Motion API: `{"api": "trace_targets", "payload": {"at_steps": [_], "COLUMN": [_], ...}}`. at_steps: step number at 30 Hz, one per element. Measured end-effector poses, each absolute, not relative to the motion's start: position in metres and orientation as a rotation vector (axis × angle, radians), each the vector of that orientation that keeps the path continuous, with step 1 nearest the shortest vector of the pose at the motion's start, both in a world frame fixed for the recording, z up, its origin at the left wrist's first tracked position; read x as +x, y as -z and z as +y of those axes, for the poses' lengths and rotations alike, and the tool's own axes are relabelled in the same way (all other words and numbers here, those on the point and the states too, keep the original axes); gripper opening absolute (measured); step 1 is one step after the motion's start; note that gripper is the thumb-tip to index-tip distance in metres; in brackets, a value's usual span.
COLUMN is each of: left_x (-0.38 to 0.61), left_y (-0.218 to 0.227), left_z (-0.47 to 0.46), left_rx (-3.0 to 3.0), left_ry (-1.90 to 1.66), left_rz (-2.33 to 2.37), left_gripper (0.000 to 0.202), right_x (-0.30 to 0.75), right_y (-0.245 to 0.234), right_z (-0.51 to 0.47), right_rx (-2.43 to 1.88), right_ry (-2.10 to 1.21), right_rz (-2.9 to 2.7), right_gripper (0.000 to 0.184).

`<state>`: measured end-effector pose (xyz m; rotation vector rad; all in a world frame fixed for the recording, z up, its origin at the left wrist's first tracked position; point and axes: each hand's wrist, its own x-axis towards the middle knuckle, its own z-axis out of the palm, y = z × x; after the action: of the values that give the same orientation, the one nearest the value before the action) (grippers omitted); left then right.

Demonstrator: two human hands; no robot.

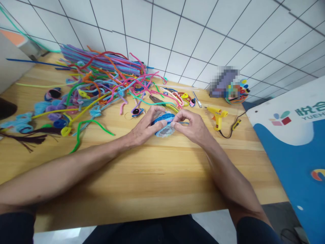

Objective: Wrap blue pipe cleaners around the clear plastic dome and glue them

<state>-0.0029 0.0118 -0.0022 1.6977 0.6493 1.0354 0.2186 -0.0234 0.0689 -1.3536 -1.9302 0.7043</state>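
Over the middle of the table, my left hand (146, 128) is wrapped round a rounded blue craft piece (164, 117) that looks wound from fuzzy pipe cleaners. Its lower side is pale and clear-looking, perhaps plastic. From the right, my right hand (194, 128) pinches at the piece's edge with thumb and forefinger. A thin bluish strand shows by those fingertips, likely a pipe cleaner end. My fingers cover part of the piece. Just beyond it lie dark-handled pliers or scissors (156, 99), partly hidden by my hands.
A heap of coloured pipe cleaners (101, 64) spreads over the back left. A yellow glue gun (216, 116) with a black cord lies to the right. Behind it stand a pen (197, 99) and a colourful craft bundle (237, 93). A printed blue-white panel (291, 135) borders the right side.
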Motion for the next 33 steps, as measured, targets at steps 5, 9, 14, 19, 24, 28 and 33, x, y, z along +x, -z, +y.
{"api": "trace_targets", "payload": {"at_steps": [5, 9, 14, 19, 24, 28, 33], "left_x": [0.0, -0.003, -0.007, -0.006, -0.003, -0.002, -0.001], "left_y": [0.001, 0.001, 0.004, 0.007, 0.01, 0.012, 0.015], "left_z": [0.011, 0.013, 0.016, 0.016, 0.016, 0.016, 0.016], "left_rx": [1.697, 1.713, 1.719, 1.727, 1.7, 1.678, 1.66], "left_ry": [-1.039, -1.011, -0.957, -0.996, -1.029, -1.025, -1.064], "left_rz": [0.62, 0.617, 0.6, 0.618, 0.629, 0.658, 0.687], "left_gripper": [0.052, 0.052, 0.056, 0.056, 0.057, 0.057, 0.059], "right_x": [0.216, 0.215, 0.216, 0.221, 0.229, 0.246, 0.316], "right_y": [-0.07, -0.071, -0.071, -0.075, -0.087, -0.098, -0.09], "right_z": [-0.025, -0.025, -0.024, -0.025, -0.027, -0.035, -0.063], "right_rx": [-1.365, -1.367, -1.373, -1.394, -1.403, -1.429, -1.781], "right_ry": [-0.707, -0.718, -0.73, -0.746, -0.792, -0.586, -0.226], "right_rz": [-1.922, -1.904, -1.898, -1.916, -1.994, -1.91, -1.507], "right_gripper": [0.008, 0.007, 0.007, 0.009, 0.019, 0.022, 0.036]}}
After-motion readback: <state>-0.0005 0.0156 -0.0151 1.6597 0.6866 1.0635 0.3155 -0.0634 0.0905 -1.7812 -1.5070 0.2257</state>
